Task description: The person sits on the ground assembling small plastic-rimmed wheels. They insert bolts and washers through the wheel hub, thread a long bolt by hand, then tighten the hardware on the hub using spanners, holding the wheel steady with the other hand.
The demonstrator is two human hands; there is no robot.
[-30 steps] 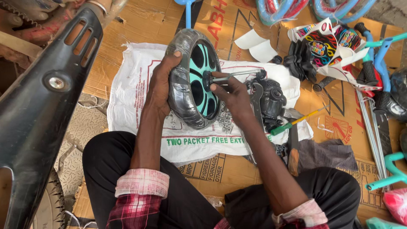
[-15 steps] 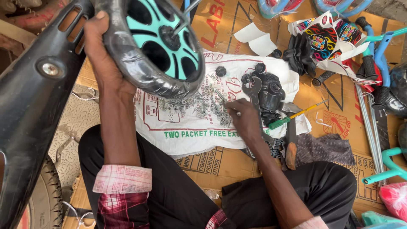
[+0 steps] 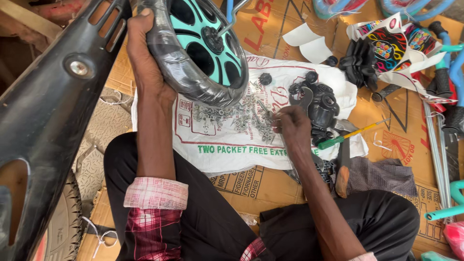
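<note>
Seated cross-legged in black trousers [image 3: 203,227], we have lowered our right hand [image 3: 289,126] onto the scatter of small silver screws and bolts [image 3: 237,116]; a second ago it was at the hub of the wheel, half a second ago just reaching the pile. Its fingertips [image 3: 276,124] are pinched together among the fasteners, though we cannot tell whether they have one between them. The bolts lie on a white printed plastic sack [image 3: 232,140] spread over brown cardboard [image 3: 251,183], with a green-handled screwdriver [image 3: 345,136] just to the right. Beyond, our left hand [image 3: 145,58] has swung the small wheel [image 3: 198,48] up and leftward off the sack. The fingers are clenched over the tyre's edge, holding it tilted above the sack's far left corner. The wheel shows a glossy black tyre, teal spokes with dark oval openings, and a metal axle rod poking from its black hub.
</note>
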